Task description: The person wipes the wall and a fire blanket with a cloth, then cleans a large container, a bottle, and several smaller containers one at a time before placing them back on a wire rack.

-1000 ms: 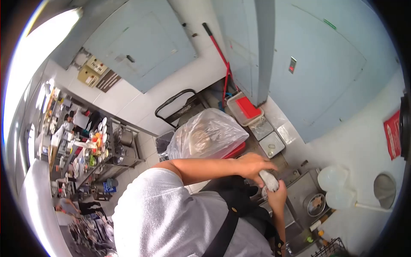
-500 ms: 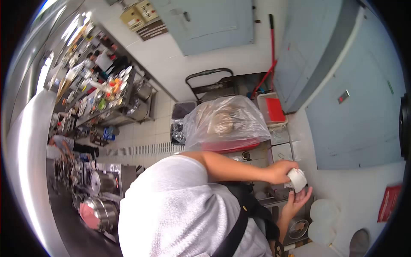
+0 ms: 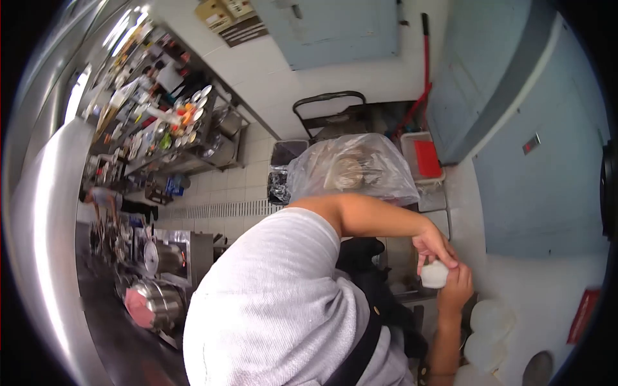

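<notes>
A small, pale white object (image 3: 435, 275) with an angular outline is held up between my hands; its exact kind cannot be made out. My left hand (image 3: 436, 248) reaches over it from above, thumb and fingers bent around its upper and left edges. On its right side, my right hand (image 3: 457, 286) grips it with curled fingers. The two hands meet at its upper right corner. Below and to the right of them lie several round white things (image 3: 490, 325), partly hidden by my forearm.
Clear plastic sheeting (image 3: 351, 168) covers a bulky load beyond my left arm. A bin with a red piece (image 3: 428, 159) stands beside it. Steel pots (image 3: 158, 305) are at left; a co-worker (image 3: 106, 201) bends there. A blue-grey door (image 3: 534, 180) is at right.
My right hand, earlier open below the white object with its fingers spread, has risen and now grips it. My left hand has turned over it. The whole view has shifted slightly.
</notes>
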The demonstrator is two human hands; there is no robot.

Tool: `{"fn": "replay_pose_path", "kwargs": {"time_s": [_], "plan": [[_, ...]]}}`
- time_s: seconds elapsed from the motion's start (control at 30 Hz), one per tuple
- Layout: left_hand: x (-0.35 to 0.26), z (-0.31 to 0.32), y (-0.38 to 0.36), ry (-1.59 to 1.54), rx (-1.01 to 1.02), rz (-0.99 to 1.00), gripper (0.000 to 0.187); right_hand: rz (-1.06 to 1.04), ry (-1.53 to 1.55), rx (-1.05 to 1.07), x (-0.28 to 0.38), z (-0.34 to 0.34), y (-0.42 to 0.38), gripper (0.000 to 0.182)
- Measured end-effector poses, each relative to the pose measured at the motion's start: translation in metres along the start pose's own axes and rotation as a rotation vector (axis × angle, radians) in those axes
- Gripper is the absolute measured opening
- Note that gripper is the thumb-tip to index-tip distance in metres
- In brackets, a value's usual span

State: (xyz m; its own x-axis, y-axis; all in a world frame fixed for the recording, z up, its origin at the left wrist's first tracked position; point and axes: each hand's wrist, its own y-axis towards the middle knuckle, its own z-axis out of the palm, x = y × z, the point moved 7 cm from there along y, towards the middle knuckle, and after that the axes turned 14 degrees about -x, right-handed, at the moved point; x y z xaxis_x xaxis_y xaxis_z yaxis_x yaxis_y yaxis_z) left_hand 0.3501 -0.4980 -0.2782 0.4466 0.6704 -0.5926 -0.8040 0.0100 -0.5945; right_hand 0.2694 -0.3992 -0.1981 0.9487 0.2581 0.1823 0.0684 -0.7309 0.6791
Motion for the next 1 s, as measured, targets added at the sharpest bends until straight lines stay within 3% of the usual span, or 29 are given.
{"fn": "replay_pose_path", "kwargs": {"time_s": [0.07, 0.13, 0.17, 0.2, 0.23, 0.27, 0.3, 0.33, 0.43, 0.47, 0.5, 0.53, 0.57, 0.6, 0.67, 0.7, 0.73, 0.8, 0.83, 0.87, 0.93, 1.0], "plan": [[0.018, 0.03, 0.034, 0.277, 0.276, 0.047, 0.064, -0.01, -0.11, 0.123, -0.009, 0.014, 0.004, 0.022], [0.009, 0.012, 0.053, 0.498, 0.08, 0.045, 0.062, 0.106, -0.145, 0.298, -0.035, 0.022, 0.004, 0.025], [0.005, 0.004, 0.068, 0.645, 0.026, 0.169, 0.057, 0.225, -0.156, 0.458, -0.044, 0.028, 0.005, 0.028], [-0.013, 0.004, 0.071, 1.01, -0.052, 0.382, 0.059, 0.327, -0.203, 0.593, -0.05, 0.033, 0.003, 0.032], [-0.03, 0.015, 0.058, 1.279, -0.041, 0.41, 0.053, 0.348, -0.192, 0.628, -0.054, 0.035, 0.005, 0.034], [-0.046, 0.029, 0.044, 1.53, -0.191, 0.405, 0.053, 0.466, -0.213, 0.65, -0.066, 0.042, -0.003, 0.034], [-0.053, 0.032, 0.04, 1.637, -0.354, 0.417, 0.057, 0.504, -0.163, 0.583, -0.074, 0.04, -0.004, 0.034], [-0.057, 0.032, 0.046, 1.701, -0.367, 0.487, 0.06, 0.543, -0.129, 0.592, -0.086, 0.048, -0.011, 0.037], [-0.073, 0.036, 0.047, 1.658, -0.465, 0.616, 0.048, 0.648, -0.06, 0.609, -0.115, 0.049, -0.004, 0.044], [-0.084, 0.033, 0.048, 1.625, -0.508, 0.629, 0.045, 0.686, -0.112, 0.523, -0.116, 0.032, 0.007, 0.046], [-0.085, 0.045, 0.051, 1.351, -0.393, 0.625, 0.039, 0.719, -0.161, 0.421, -0.106, -0.007, 0.013, 0.047], [-0.098, 0.049, 0.048, 1.063, -0.287, 0.599, 0.034, 0.431, -0.215, 0.141, -0.093, -0.034, 0.029, 0.049], [-0.091, 0.046, 0.05, 0.56, -0.207, 0.26, 0.028, 0.13, -0.259, -0.132, -0.076, -0.062, 0.032, 0.05], [-0.096, 0.059, 0.038, 0.332, -0.095, 0.126, 0.026, 0.134, -0.253, -0.134, -0.075, -0.071, 0.033, 0.05], [-0.096, 0.08, 0.031, 0.085, 0.273, -0.085, 0.023, -0.123, -0.25, -0.247, -0.051, -0.089, 0.041, 0.054], [-0.098, 0.1, 0.019, 0.117, 0.399, -0.185, 0.017, -0.18, -0.153, -0.338, -0.052, -0.094, 0.045, 0.054], [-0.099, 0.105, 0.024, 0.12, 0.397, -0.193, 0.017, -0.172, -0.154, -0.342, -0.06, -0.095, 0.048, 0.054], [-0.097, 0.12, 0.026, 0.246, 0.556, -0.228, 0.016, -0.17, -0.03, -0.244, -0.072, -0.094, 0.049, 0.056], [-0.102, 0.121, 0.027, 0.341, 0.413, -0.174, 0.016, -0.104, -0.074, -0.255, -0.078, -0.091, 0.052, 0.042], [-0.095, 0.121, 0.03, 0.344, 0.412, -0.181, 0.016, -0.097, -0.074, -0.259, -0.076, -0.087, 0.045, 0.042], [-0.07, 0.088, 0.056, 0.578, 0.1, -0.212, 0.013, 0.131, -0.334, 0.138, -0.094, -0.042, 0.017, 0.022], [-0.04, 0.063, 0.08, 0.771, -0.008, -0.174, 0.023, 0.382, -0.319, 0.315, -0.093, -0.01, -0.006, 0.016]]}}
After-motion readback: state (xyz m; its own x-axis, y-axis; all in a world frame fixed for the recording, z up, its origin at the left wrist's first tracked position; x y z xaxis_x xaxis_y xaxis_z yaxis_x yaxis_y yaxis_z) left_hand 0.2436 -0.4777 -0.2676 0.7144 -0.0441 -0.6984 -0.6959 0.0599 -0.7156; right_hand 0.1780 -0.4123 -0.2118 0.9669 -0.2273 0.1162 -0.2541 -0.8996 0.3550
